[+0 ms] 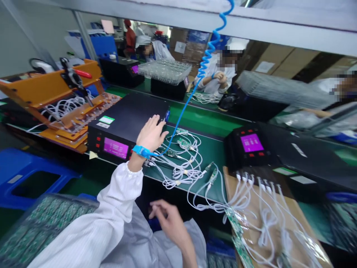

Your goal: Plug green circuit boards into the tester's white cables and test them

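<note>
My left hand (151, 134), with a blue wrist strap (141, 151) and coiled cord, lies palm down with fingers spread on the front right part of a black box (125, 115) with a lit purple screen (116, 147). A blue pen (167, 114) is just beyond its fingertips. My right hand (169, 219) is above my lap, below the bench edge, its fingers bent and apart with nothing visible in them. To the right of my left hand, white cables (185, 173) lie bundled on the green mat, joined to small green circuit boards (184, 143).
An orange fixture (83, 108) with a clamp stands at the left. Another black box (267, 145) is at the right, cables running from it over brown cardboard (267, 212). Trays of boards (52, 219) sit lower left. People work across the bench.
</note>
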Available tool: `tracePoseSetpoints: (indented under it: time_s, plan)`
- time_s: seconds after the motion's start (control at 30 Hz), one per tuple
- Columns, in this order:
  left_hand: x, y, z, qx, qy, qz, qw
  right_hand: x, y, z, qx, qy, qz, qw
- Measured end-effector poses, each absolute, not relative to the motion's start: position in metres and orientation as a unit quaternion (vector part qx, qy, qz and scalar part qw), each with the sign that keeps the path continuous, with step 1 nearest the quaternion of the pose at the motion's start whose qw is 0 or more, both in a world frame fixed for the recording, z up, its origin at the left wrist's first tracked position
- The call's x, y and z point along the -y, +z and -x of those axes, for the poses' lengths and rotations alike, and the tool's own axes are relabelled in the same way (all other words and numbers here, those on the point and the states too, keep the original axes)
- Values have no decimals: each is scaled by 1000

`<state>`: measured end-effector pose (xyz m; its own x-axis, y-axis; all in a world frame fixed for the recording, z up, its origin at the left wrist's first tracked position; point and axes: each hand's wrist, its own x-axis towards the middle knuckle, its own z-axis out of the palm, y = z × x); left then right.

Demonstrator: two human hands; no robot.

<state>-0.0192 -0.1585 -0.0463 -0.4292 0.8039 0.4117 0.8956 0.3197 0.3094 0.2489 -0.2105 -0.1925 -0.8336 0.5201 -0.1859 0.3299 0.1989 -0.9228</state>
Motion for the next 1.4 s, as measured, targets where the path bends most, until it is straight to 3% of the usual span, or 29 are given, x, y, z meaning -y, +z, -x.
tracePoseSetpoints:
  time_s: [0.1, 0.17, 0.3, 0.43, 0.63, 0.77, 0.97, 1.1, 1.23, 1.4]
  plan:
    - [158, -48, 21, 801, -259, 532, 89, 166, -106, -214, 815, 441, 304, 221]
    - [158, -49, 22, 799, -259, 535, 91, 128, -77, -184, 870, 283, 318, 249]
    - [156, -48, 23, 797, -267, 534, 95, 71, -72, -130, 954, 40, 281, 94]
    - [157, -46, 17, 750, -355, 547, 109, 50, -87, -111, 970, -44, 241, 0]
    - [177, -58, -21, 610, -496, 612, 82, 48, -108, -110, 973, -61, 221, 38]
    - [182, -74, -40, 571, -512, 640, 41, 48, -112, -112, 975, -3, 216, 53]
    - [167, -88, -38, 659, -505, 550, 91, 47, -85, -151, 927, 130, 256, 240]
    - [144, -95, -37, 739, -486, 467, -6, 48, -76, -168, 877, 180, 292, 336]
    - [123, -96, -45, 668, -565, 439, -203, 51, -77, -170, 889, 130, 317, 304]
    - [115, -91, -58, 577, -669, 378, -277, 56, -72, -166, 908, 111, 333, 228]
